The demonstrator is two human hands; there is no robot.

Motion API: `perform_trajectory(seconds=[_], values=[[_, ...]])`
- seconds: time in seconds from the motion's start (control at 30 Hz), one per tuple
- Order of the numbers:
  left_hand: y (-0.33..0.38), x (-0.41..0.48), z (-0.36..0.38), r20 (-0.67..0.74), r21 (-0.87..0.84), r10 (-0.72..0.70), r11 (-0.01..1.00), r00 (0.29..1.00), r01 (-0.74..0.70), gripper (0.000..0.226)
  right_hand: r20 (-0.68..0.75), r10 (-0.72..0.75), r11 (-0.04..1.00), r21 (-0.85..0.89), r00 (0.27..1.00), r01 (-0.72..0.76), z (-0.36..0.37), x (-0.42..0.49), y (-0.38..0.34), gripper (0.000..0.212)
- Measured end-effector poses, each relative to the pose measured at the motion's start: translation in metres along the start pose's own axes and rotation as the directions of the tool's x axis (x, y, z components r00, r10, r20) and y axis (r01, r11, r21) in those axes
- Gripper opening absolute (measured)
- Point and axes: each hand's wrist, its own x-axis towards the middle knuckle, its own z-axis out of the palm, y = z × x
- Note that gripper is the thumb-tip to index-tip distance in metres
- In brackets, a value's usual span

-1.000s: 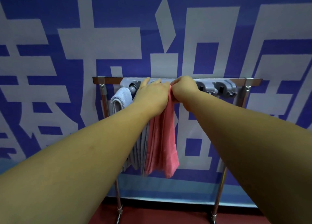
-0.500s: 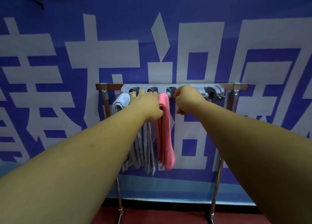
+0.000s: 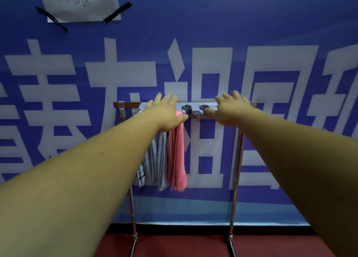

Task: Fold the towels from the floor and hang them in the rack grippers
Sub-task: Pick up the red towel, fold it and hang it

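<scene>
A metal rack (image 3: 240, 160) stands against the wall, with a grey strip of rack grippers (image 3: 193, 109) along its top bar. A folded pink towel (image 3: 177, 156) hangs from one gripper near the middle. Left of it hangs a grey striped towel (image 3: 157, 160), partly hidden by my left forearm. My left hand (image 3: 166, 114) is spread flat with straight fingers in front of the strip, just left of the pink towel's top. In front of the strip's right end my right hand (image 3: 230, 109) is also spread, and it holds nothing.
A blue banner with large white characters (image 3: 120, 76) covers the wall behind the rack. A taped white paper sheet (image 3: 79, 3) hangs at the top left. Red floor (image 3: 182, 245) shows beneath the rack's two legs.
Both hands let go of the pink towel and opened with fingers spread. The towel now hangs on its own from the gripper. The view has pulled back from the rack.
</scene>
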Motion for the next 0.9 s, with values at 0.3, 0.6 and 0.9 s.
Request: perform_trajectory(seconds=[0.3, 0.6, 0.9], values=[[0.040, -0.043, 0.027, 0.027, -0.065, 0.088, 0.994, 0.996, -0.086, 0.097, 0.001, 0.021, 1.000, -0.017, 1.000, -0.021, 0.013, -0.056, 0.019, 0.087], [0.069, -0.054, 0.159, 0.256, -0.162, 0.140, 0.982, 0.956, -0.100, 0.097, 0.258, 0.086, 0.996, -0.005, 0.962, -0.087, 0.148, -0.095, 0.050, 0.086], [0.067, -0.046, 0.349, 0.494, -0.187, 0.136, 0.981, 0.859, -0.048, 0.096, 0.510, 0.123, 0.991, -0.017, 0.851, -0.133, 0.336, -0.114, 0.077, 0.085]])
